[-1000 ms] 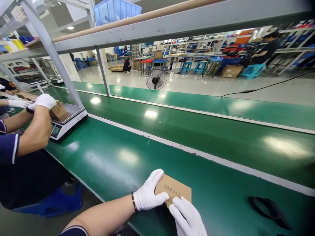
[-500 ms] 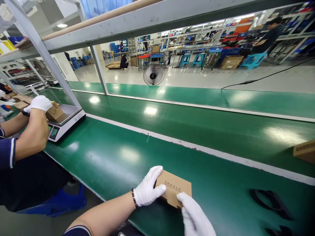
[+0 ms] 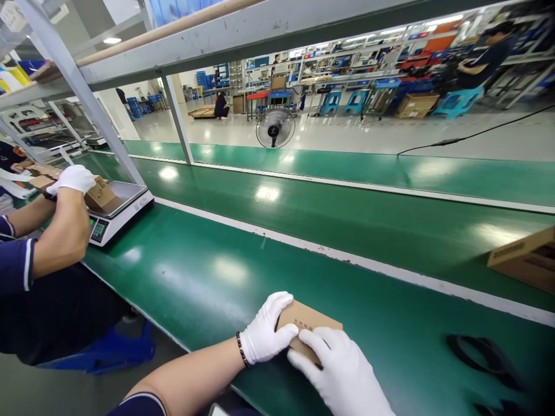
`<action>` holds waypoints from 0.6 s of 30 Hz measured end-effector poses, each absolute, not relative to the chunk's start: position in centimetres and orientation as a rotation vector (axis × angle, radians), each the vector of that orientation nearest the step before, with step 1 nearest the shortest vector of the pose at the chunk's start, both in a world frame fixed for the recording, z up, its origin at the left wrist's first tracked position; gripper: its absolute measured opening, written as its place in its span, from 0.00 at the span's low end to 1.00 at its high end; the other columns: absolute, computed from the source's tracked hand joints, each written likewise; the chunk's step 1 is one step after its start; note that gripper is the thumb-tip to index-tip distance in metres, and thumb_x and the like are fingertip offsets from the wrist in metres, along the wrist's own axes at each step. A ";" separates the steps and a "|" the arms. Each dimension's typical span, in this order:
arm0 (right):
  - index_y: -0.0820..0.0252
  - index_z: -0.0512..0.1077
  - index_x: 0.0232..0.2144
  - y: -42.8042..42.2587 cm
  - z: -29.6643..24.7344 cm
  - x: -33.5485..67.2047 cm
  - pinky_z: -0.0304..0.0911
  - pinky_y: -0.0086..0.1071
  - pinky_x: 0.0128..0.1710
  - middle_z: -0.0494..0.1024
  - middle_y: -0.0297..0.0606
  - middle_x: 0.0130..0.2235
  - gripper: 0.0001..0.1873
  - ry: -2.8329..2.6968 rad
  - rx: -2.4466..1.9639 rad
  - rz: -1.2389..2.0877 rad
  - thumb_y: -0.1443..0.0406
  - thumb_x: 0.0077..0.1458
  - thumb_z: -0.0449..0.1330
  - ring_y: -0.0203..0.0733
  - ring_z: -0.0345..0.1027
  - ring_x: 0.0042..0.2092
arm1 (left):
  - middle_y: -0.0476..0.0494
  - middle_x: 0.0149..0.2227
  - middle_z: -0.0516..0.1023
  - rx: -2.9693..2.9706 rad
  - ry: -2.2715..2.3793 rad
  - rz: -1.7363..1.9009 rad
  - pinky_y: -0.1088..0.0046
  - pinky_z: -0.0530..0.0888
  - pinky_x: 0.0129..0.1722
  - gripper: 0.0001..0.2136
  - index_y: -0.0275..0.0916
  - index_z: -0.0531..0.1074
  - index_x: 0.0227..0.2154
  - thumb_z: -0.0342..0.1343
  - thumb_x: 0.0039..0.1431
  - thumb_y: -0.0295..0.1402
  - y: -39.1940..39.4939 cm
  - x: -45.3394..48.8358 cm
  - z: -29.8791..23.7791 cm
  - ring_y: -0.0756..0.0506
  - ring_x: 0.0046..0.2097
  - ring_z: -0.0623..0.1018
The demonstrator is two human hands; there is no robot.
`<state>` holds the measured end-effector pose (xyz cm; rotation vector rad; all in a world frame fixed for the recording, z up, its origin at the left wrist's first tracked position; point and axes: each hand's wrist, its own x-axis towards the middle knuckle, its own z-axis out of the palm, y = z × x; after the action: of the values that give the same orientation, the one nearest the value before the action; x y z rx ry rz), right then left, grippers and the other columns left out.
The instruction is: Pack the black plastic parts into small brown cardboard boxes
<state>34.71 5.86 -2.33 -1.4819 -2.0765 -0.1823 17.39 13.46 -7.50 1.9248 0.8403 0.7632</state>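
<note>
While both gloved hands grip the small cardboard box, left hand, right hand, fingers pinching it

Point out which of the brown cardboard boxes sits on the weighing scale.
The small brown cardboard box at far left, under a co-worker's white-gloved hand, rests on the scale's steel pan. The others lie on the green belt.

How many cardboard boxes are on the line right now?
3: a small box under both gloved hands, one on the co-worker's scale, one at the right edge. More may be hidden at far left.
</note>
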 end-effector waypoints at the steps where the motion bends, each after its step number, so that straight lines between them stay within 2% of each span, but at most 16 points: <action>1: 0.57 0.69 0.37 5.8 -2.4 34.5 0.59 0.34 0.28 0.70 0.37 0.30 0.19 -2.084 -1.474 -0.265 0.51 0.62 0.46 0.41 0.65 0.31 | 0.35 0.64 0.55 1.923 0.839 0.761 0.51 0.56 0.66 0.27 0.40 0.54 0.62 0.52 0.61 0.37 13.5 17.4 -7.5 0.37 0.65 0.57; 4: 0.58 0.69 0.35 5.4 -2.2 34.1 0.58 0.34 0.29 0.70 0.38 0.30 0.19 -2.091 -1.464 -0.290 0.52 0.62 0.47 0.42 0.65 0.32 | 0.35 0.64 0.55 1.918 0.833 0.761 0.50 0.56 0.65 0.27 0.40 0.54 0.62 0.52 0.61 0.37 13.5 17.3 -7.4 0.37 0.65 0.57; 8: 0.56 0.65 0.27 5.3 -1.8 34.1 0.58 0.30 0.29 0.66 0.32 0.26 0.16 -2.072 -1.462 0.039 0.52 0.59 0.54 0.36 0.62 0.29 | 0.34 0.64 0.55 1.913 0.829 0.767 0.49 0.56 0.65 0.27 0.39 0.54 0.62 0.52 0.61 0.38 13.5 17.3 -7.5 0.36 0.65 0.58; 13: 0.57 0.67 0.30 5.5 -2.6 33.6 0.55 0.33 0.29 0.67 0.36 0.28 0.14 -2.044 -1.534 -0.193 0.57 0.62 0.49 0.40 0.61 0.29 | 0.35 0.63 0.55 1.909 0.826 0.769 0.51 0.56 0.65 0.27 0.40 0.54 0.62 0.52 0.61 0.36 13.6 17.4 -7.5 0.37 0.65 0.58; 18: 0.56 0.63 0.22 5.9 -3.0 33.4 0.56 0.31 0.27 0.65 0.33 0.24 0.17 -2.046 -1.487 -0.142 0.61 0.63 0.48 0.37 0.60 0.26 | 0.36 0.64 0.56 1.916 0.819 0.776 0.51 0.56 0.65 0.28 0.40 0.55 0.62 0.53 0.60 0.36 13.7 17.5 -7.7 0.37 0.65 0.57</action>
<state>33.36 5.85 -2.95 -1.4873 -2.0463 -0.1423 17.45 13.67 -7.69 1.9159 0.8187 0.7764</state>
